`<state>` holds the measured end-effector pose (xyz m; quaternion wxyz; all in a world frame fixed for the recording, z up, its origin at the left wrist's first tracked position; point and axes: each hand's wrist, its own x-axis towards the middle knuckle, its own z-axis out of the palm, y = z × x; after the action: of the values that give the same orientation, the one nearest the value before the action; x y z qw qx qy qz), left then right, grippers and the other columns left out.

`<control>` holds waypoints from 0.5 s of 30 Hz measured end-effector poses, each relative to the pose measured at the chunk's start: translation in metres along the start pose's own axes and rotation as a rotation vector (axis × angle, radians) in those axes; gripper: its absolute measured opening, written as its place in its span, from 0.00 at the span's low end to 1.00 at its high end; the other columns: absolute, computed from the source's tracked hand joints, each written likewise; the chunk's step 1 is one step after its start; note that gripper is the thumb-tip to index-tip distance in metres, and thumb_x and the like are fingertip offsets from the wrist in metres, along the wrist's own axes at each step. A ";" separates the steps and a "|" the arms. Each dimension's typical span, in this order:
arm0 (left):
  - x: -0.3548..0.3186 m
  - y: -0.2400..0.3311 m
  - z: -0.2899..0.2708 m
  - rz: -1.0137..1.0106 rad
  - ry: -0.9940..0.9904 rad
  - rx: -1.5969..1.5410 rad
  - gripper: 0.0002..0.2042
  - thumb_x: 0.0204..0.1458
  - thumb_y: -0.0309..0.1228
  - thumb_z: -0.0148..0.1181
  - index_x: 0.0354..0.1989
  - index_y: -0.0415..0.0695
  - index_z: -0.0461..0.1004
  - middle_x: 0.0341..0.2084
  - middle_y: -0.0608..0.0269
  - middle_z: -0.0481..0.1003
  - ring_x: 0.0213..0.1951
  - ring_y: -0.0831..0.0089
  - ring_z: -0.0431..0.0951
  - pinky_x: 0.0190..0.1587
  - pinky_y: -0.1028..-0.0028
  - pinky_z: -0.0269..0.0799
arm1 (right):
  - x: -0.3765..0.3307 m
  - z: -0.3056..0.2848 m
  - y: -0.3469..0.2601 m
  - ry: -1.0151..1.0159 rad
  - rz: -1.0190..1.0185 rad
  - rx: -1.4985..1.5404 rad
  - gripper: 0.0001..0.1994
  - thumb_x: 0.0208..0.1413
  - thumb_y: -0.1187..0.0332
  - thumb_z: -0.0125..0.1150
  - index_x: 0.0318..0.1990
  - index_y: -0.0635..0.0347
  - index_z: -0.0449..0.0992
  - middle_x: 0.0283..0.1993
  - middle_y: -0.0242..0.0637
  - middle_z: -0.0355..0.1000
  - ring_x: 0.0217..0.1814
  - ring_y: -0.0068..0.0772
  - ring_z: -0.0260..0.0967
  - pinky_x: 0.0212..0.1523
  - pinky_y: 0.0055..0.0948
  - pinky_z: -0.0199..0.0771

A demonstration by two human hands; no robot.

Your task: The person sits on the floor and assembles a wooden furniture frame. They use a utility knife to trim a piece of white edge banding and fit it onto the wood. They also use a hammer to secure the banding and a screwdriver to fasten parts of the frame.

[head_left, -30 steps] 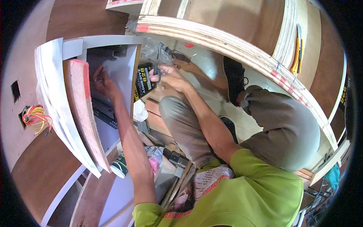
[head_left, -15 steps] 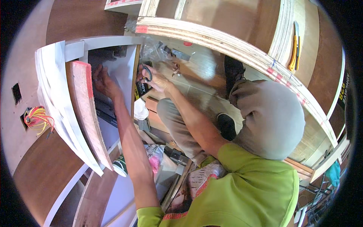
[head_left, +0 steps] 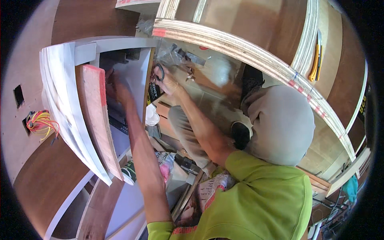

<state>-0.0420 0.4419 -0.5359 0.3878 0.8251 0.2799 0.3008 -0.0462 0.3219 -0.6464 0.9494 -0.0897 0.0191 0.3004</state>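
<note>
Right hand (head_left: 168, 82) sits closer to the cabinet (head_left: 120, 43) than in the frame one second back, now just beside its right edge; from my remote feed I cannot tell whether they touch. Fingers are curled round a dark loop-handled tool (head_left: 162, 72). Its long end, plain to me earlier, is out of sight now; the loop shows at the cabinet's right edge.

Left hand (head_left: 117, 89) remains inside the cabinet, more covered by the red-edged board (head_left: 95, 108) at the cabinet's left side than before. Fingers blurred and partly hidden: I cannot tell whether it grasps anything.

Black box (head_left: 155, 92), right of the cabinet and below the right hand, shows less of its face than earlier. Grey-trousered knee (head_left: 280, 124), well right of the cabinet, now reads as one rounded, folded shape. Wire bundle (head_left: 42, 121), left of the cabinet: no change noted.
</note>
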 end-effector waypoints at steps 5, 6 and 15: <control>0.008 -0.011 -0.002 0.085 -0.023 0.013 0.08 0.48 0.26 0.57 0.36 0.37 0.76 0.36 0.58 0.76 0.40 0.67 0.74 0.47 0.70 0.69 | -0.005 0.013 -0.004 0.049 -0.036 -0.037 0.34 0.50 0.44 0.62 0.59 0.55 0.63 0.46 0.23 0.67 0.46 0.18 0.61 0.44 0.24 0.60; 0.008 -0.014 -0.003 0.097 -0.023 0.028 0.08 0.47 0.26 0.58 0.35 0.37 0.76 0.36 0.58 0.76 0.40 0.67 0.74 0.47 0.70 0.70 | -0.004 0.015 -0.005 0.062 -0.038 -0.054 0.34 0.50 0.44 0.62 0.59 0.55 0.63 0.46 0.23 0.67 0.46 0.18 0.60 0.44 0.24 0.60; 0.008 -0.015 0.003 0.100 -0.014 -0.014 0.08 0.47 0.26 0.58 0.34 0.37 0.76 0.35 0.56 0.76 0.39 0.65 0.74 0.47 0.70 0.70 | 0.001 0.003 0.010 0.101 -0.079 0.056 0.35 0.49 0.43 0.63 0.59 0.51 0.62 0.48 0.23 0.66 0.48 0.20 0.60 0.44 0.28 0.59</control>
<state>-0.0379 0.4539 -0.5476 0.3799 0.8375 0.2333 0.3159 -0.0510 0.3315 -0.6450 0.9604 -0.0788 0.0721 0.2573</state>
